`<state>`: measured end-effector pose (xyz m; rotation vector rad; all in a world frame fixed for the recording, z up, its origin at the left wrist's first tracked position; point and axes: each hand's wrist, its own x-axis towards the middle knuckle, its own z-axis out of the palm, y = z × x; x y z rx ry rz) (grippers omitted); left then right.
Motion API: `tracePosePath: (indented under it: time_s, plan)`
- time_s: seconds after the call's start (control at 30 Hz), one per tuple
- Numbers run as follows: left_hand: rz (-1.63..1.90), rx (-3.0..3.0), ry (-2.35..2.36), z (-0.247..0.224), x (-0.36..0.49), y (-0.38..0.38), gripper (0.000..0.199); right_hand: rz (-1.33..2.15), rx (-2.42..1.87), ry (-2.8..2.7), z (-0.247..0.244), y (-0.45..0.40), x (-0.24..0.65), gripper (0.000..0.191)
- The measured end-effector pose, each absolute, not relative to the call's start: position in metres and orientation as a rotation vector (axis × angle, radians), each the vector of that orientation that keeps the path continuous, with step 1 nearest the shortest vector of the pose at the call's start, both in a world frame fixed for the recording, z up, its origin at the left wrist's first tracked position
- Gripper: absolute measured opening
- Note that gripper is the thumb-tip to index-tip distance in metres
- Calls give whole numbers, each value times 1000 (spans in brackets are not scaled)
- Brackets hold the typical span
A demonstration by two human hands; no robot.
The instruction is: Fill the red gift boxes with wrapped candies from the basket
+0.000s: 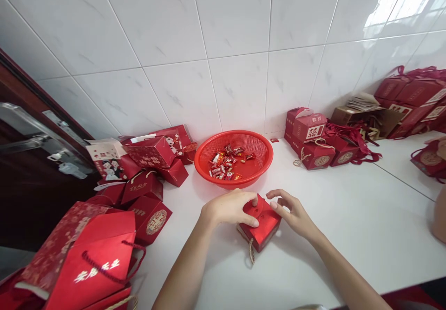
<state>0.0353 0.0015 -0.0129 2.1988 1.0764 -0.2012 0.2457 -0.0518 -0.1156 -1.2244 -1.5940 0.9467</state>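
A small red box (265, 228) with a twisted cord handle at its lower left rests on the white table in front of me. My left hand (232, 209) lies over its left side, thumb and fingers pressed on the top flaps. At the box's upper right edge is my right hand (291, 211), its fingers curled and apart, the thumb by the corner. Just beyond the hands sits a red mesh basket (258, 175) holding several wrapped candies (225, 165).
Red boxes and bags (149, 184) crowd the left side. More red boxes (308, 133) with ribbons stand at the back right, beside a cardboard box (386, 119) and stacked boxes (406, 96). A tiled wall rises behind. Part of another person shows at the right edge.
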Motion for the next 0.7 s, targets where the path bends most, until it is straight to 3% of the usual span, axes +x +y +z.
tracePosePath:
  time_s: [0.1, 0.33, 0.4, 0.57, 0.7]
  plan:
    - [-246, 2181, 1108, -16, 40, 2, 41, 1096, -1317, -1526, -115, -49, 255, 45]
    - [-108, 2210, 932, -20, 45, 9, 49, 1411, -1305, -1655, -116, -45, 271, 32]
    - [-78, 2216, 922, -21, 44, 12, 54, 1362, -1326, -1588, -117, -43, 274, 27]
    - [-73, 2188, 933, -27, 39, 14, 62, 984, -1363, -1246, -110, -40, 290, 40]
    - [-61, 2166, 914, -36, 41, 15, 63, 988, -1187, -1078, -98, -43, 298, 39]
